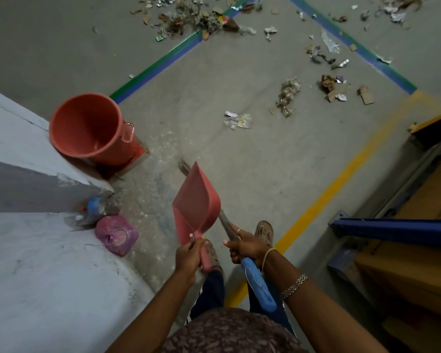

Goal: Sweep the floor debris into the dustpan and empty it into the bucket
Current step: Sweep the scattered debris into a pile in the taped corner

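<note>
My left hand [189, 256] grips the handle of a pink dustpan [195, 205], held above the floor with its mouth pointing away from me. My right hand [247, 247] holds a broom [257, 284] by its blue handle; the bristle end [183, 167] shows just past the dustpan's far edge. An orange-red bucket [87, 128] stands open at the left against a wall, with only specks visible inside. Debris of paper, cardboard and plastic is scattered over the concrete floor: a pile at the top [201, 19], clumps at the right [288, 94], a wrapper nearer the middle [238, 120].
A pale blue wall [36, 250] runs along the left. At its foot lie a crushed plastic bottle [99, 207] and a pink bag [116, 234]. Blue shelving [392, 233] with cardboard boxes stands at the right. Green-blue and yellow tape lines [323, 197] cross the floor.
</note>
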A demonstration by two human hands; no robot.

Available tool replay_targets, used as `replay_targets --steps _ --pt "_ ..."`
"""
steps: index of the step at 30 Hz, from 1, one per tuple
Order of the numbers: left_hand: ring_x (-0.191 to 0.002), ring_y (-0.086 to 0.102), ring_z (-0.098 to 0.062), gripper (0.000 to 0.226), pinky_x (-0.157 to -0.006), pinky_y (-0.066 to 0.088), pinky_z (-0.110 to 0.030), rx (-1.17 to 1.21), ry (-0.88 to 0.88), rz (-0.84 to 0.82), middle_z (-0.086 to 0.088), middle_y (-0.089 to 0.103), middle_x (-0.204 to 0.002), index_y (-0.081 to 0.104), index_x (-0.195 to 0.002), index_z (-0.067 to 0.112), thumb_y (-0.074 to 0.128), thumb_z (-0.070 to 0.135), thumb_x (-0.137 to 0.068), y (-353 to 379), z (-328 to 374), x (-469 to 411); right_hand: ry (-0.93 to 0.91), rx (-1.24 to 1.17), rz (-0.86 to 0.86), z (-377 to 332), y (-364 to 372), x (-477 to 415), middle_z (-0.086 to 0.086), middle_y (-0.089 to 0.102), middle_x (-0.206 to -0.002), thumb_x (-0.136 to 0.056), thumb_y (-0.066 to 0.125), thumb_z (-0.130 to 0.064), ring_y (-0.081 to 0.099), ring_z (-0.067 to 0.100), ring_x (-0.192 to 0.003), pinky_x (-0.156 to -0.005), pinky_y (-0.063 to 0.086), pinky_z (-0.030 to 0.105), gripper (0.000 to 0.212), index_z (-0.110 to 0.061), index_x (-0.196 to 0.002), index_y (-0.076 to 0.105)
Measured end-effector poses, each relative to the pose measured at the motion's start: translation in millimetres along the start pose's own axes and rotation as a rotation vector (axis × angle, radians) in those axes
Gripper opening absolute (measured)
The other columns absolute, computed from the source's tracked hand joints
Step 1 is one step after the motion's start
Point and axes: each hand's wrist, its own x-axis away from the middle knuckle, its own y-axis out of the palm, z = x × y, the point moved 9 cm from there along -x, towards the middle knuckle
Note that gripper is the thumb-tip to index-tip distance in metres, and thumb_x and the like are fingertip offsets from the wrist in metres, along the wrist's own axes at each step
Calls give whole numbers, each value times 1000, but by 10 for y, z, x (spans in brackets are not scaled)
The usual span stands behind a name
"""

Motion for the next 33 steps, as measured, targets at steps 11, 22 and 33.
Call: replay_targets --steps 11,22,33 --pt "-55 64 -23 36 -56 56 -40 -414 290 132 -1 69 -72 68 -92 21 59 56 -89 -397 184 -150 -17 333 261 20 -770 181 13 52 -69 -101 54 -26 53 17 -44 -44 48 29 22 -4 -102 51" --pt "-94 67 -36 50 -76 53 -41 -823 529 288 -8 72 -104 56 -131 37 47 67 -92 -632 377 -38 72 817 600 -101 -1688 210 11 62 -85 -95 59 -36 64 31 -70 -58 57 40 28 -8 -95 55" --pt "-103 63 -36 30 -94 47 -52 -719 426 213 -8 69 -111 60 -122 33 57 43 -94 -753 497 -461 19 803 670 -486 -1732 778 12 63 -81 -96 58 -33 65 29 -59 -53 60 41 25 -9 -95 53"
